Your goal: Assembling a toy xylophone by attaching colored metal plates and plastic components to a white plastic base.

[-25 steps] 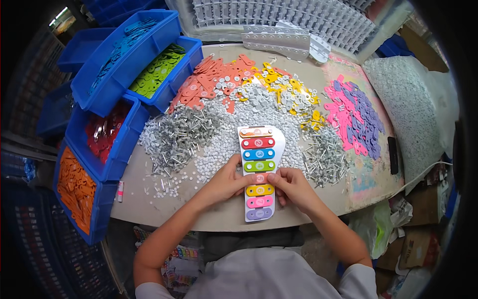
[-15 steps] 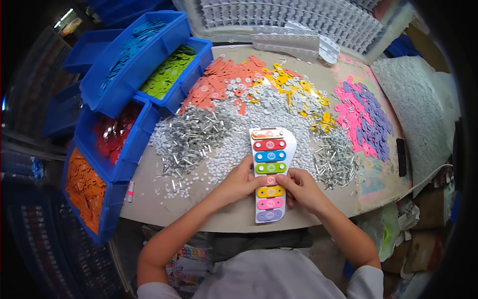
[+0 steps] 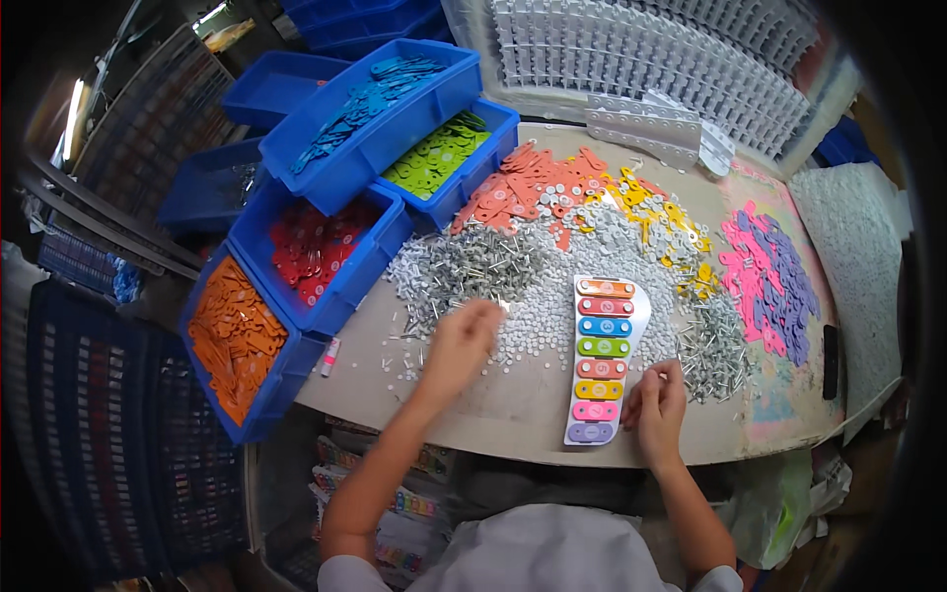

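A toy xylophone [image 3: 601, 370] lies on the table, a white base with a column of coloured bars. White round caps show on the upper bars, while the lower ones have bare holes. My left hand [image 3: 462, 347] has come off it and is over the lower edge of the silver pin pile [image 3: 483, 261], by the white caps [image 3: 538, 331]. Its fingertips are drawn together, slightly blurred, and what they pinch is hidden. Just right of the xylophone's lower half, my right hand [image 3: 655, 407] has its fingers curled; anything inside them cannot be seen.
Blue bins at left hold blue, green, red and orange bars [image 3: 237, 340]. Loose salmon bars [image 3: 528, 187], yellow bars [image 3: 641, 207], and pink and purple bars [image 3: 779, 281] lie beyond. A second pin pile [image 3: 712, 345] is at right. Grey plastic parts [image 3: 646, 128] stand at the back.
Both hands have let go of the xylophone, which now lies on the table. My left hand moved left to the pins; my right hand drew slightly aside. The view has shifted.
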Demonstrator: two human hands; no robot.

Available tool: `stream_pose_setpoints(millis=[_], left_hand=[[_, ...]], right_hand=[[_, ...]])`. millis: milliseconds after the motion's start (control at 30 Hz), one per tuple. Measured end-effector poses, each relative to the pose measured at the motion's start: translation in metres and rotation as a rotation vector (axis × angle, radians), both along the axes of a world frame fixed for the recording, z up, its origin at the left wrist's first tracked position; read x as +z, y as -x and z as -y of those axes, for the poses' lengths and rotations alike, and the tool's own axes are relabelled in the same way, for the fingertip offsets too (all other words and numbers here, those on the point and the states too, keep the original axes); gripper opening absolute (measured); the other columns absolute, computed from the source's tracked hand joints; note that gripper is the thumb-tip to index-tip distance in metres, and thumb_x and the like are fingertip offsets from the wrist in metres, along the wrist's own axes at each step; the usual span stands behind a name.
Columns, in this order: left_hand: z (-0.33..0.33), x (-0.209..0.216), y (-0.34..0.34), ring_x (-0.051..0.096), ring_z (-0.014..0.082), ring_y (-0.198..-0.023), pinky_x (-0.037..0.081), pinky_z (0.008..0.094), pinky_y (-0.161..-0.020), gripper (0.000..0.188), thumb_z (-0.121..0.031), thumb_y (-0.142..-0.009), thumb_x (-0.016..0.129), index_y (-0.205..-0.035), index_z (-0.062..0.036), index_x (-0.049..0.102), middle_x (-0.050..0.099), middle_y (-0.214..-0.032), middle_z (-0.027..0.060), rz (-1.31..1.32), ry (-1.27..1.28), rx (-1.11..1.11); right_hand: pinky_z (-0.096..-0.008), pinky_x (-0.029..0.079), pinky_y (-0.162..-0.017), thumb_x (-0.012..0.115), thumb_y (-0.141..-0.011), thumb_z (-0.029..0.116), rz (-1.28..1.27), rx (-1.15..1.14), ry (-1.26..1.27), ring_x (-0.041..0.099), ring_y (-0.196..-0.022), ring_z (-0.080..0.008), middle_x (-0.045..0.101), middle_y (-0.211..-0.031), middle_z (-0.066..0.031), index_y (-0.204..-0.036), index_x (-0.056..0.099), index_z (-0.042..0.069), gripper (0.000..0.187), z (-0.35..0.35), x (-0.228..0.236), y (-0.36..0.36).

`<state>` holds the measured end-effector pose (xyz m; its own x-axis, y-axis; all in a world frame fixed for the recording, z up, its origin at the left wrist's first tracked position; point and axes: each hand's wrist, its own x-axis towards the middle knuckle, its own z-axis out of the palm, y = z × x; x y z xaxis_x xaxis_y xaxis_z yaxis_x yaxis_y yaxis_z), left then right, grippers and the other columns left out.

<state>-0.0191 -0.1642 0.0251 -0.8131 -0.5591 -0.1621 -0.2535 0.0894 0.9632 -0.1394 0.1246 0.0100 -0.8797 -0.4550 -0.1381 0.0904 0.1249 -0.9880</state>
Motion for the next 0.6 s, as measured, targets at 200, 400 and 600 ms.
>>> stream_pose_setpoints(millis=[200, 400, 600], left_hand=[[0.089, -0.003, -0.039, 0.063, 0.0161, -0.073, 0.051, 0.0308, -0.067, 0.014, -0.011, -0.100, 0.067, -0.102, 0.0014, 0.073, 0.068, -0.086, 0.0083, -0.058, 0.764, 0.323], [0.098, -0.035, -0.033, 0.067, 0.0297, -0.083, 0.052, 0.0369, -0.074, 0.010, -0.008, -0.093, 0.071, -0.097, 0.0010, 0.072, 0.068, -0.094, 0.0145, 0.075, 0.950, 0.282], [0.110, -0.037, -0.044, 0.063, 0.0349, -0.091, 0.049, 0.0427, -0.084, 0.006, -0.005, -0.092, 0.069, -0.093, 0.0003, 0.067, 0.065, -0.094, 0.0150, 0.081, 0.958, 0.300]], right_hand=[[-0.0211, 0.041, -0.044, 0.053, -0.112, 0.024, 0.072, 0.002, 0.145, 0.056, -0.050, -0.0088, 0.053, -0.064, -0.0011, -0.102, 0.048, 0.006, 0.021, -0.023, -0.024, -0.002], [-0.0239, 0.045, -0.046, 0.058, -0.109, 0.020, 0.259, -0.083, 0.182, 0.060, -0.053, -0.0121, 0.055, -0.067, -0.0025, -0.107, 0.051, 0.006, 0.016, -0.030, -0.003, 0.000], [-0.0251, 0.053, -0.055, 0.061, -0.107, 0.017, 0.362, 0.324, 0.094, 0.069, -0.066, -0.0136, 0.066, -0.078, -0.0061, -0.110, 0.060, 0.003, 0.014, -0.053, 0.005, -0.003]])
